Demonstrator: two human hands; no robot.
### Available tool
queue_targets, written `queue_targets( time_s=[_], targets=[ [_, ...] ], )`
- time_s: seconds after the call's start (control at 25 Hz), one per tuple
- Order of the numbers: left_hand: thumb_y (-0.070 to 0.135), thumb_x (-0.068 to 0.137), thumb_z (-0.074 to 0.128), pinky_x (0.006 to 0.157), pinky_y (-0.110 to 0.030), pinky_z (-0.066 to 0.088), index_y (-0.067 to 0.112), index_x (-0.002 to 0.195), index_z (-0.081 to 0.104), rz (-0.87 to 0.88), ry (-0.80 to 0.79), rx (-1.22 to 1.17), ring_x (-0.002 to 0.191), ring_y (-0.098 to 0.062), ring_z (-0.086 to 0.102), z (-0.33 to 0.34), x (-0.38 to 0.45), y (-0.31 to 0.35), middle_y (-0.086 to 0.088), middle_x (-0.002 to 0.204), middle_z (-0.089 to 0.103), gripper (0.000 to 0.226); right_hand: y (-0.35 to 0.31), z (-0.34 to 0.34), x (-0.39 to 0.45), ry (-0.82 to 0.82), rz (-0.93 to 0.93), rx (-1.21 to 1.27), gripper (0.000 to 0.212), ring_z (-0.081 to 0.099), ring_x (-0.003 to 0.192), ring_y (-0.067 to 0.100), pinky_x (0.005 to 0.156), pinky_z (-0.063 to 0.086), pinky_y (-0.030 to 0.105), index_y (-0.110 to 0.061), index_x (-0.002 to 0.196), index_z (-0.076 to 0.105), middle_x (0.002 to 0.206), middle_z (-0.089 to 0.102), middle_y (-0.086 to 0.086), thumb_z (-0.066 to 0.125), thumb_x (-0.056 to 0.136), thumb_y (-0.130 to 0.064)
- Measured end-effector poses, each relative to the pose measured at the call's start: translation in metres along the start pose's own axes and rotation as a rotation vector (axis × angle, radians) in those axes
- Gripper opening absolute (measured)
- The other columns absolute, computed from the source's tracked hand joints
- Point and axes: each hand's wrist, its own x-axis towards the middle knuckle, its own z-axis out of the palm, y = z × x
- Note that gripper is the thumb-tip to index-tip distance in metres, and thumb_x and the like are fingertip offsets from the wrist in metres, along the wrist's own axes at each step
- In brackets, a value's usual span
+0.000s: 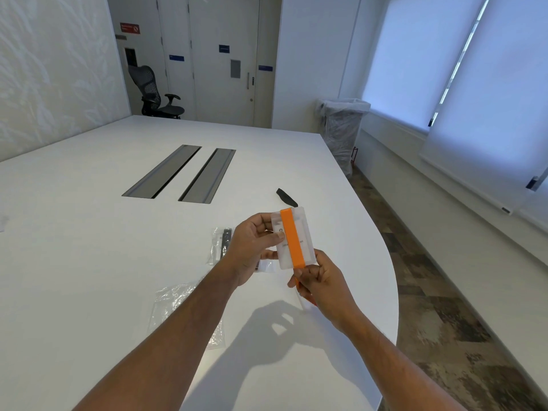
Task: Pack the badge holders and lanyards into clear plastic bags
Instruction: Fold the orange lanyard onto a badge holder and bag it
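**Holding a badge holder above the counter with both hands**

Reaching in from the lower edge, two bare forearms meet over the white counter [89, 232]. The right hand [321, 284] is nearest; its fingers [311, 272] are curled and pinch the lower end of an orange lanyard strap [292, 237], with a short orange length showing below the hand. The strap runs lengthwise up the face of a clear badge holder [292, 235], which is held raised and roughly upright, tilted slightly left. The left hand [252, 247] grips the holder's left edge, thumb on the front face, other fingers curled behind it. Faint print shows on the card inside; it cannot be read.

Under the left forearm lies an empty clear plastic bag [175, 301], flat on the counter and crumpled. Just beyond the left hand, partly hidden by it, lies a second clear bag [218, 244] with a dark strap inside. Farther off, past the top of the holder, a black strap end [286, 197] lies on the counter; whether it touches the holder cannot be told.

Two grey cable hatches [181, 173] sit in the middle of the counter. Beyond the far edge stand a black office chair [155, 93], a white door [225, 54] and a bin lined with clear plastic [341, 129] beside blinded windows [462, 69].
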Motion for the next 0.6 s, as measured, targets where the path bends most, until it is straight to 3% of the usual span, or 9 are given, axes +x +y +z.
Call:
queue_targets(
  time_s=[0.2,0.28,0.4,0.48,0.6],
  targets=[
    [0.008,0.093,0.073,0.062,-0.028,0.062,0.014,0.121,0.065,0.001,0.209,0.110,0.102,-0.024,0.075,-0.003,0.008,-0.001,-0.005,0.112,0.077,0.030,-0.002,0.007,-0.004,0.058,0.027,-0.136,0.027,0.070,0.077,0.008,0.078,0.055,0.019,-0.039,0.122,0.046,0.085,0.077,-0.009,0.060,0.099,-0.033],
    [0.009,0.093,0.073,0.061,-0.026,0.062,0.018,0.120,0.064,0.000,0.236,0.138,0.102,-0.022,0.075,-0.006,0.008,-0.003,-0.003,0.111,0.076,0.030,-0.005,0.009,-0.005,0.059,0.037,-0.128,0.030,0.070,0.078,0.004,0.075,0.054,0.015,-0.040,0.123,0.043,0.083,0.077,-0.013,0.059,0.100,-0.031],
    [0.011,0.093,0.074,0.068,-0.033,0.066,0.017,0.122,0.063,-0.005,0.243,0.186,0.104,-0.024,0.074,-0.009,0.007,-0.006,-0.005,0.115,0.075,0.032,-0.010,0.009,-0.008,0.046,0.043,-0.113,0.043,0.070,0.073,0.001,0.074,0.053,0.018,-0.037,0.133,0.035,0.079,0.077,-0.015,0.060,0.099,-0.031],
    [0.011,0.093,0.074,0.077,-0.042,0.066,0.015,0.125,0.063,-0.010,0.238,0.223,0.105,-0.025,0.073,-0.012,0.007,-0.007,-0.006,0.117,0.074,0.034,-0.014,0.007,-0.010,0.029,0.011,-0.093,0.033,0.070,0.069,0.005,0.071,0.055,0.019,-0.036,0.125,0.044,0.079,0.078,-0.011,0.061,0.098,-0.031],
    [0.008,0.092,0.075,0.076,-0.044,0.066,0.018,0.120,0.066,-0.005,0.197,0.240,0.102,-0.026,0.075,-0.015,0.003,-0.009,-0.007,0.109,0.075,0.031,-0.021,0.002,-0.013,-0.014,-0.082,0.026,0.009,0.069,0.067,0.012,0.063,0.054,0.021,-0.025,0.105,0.067,0.080,0.079,0.001,0.065,0.097,-0.025]
  ],
)
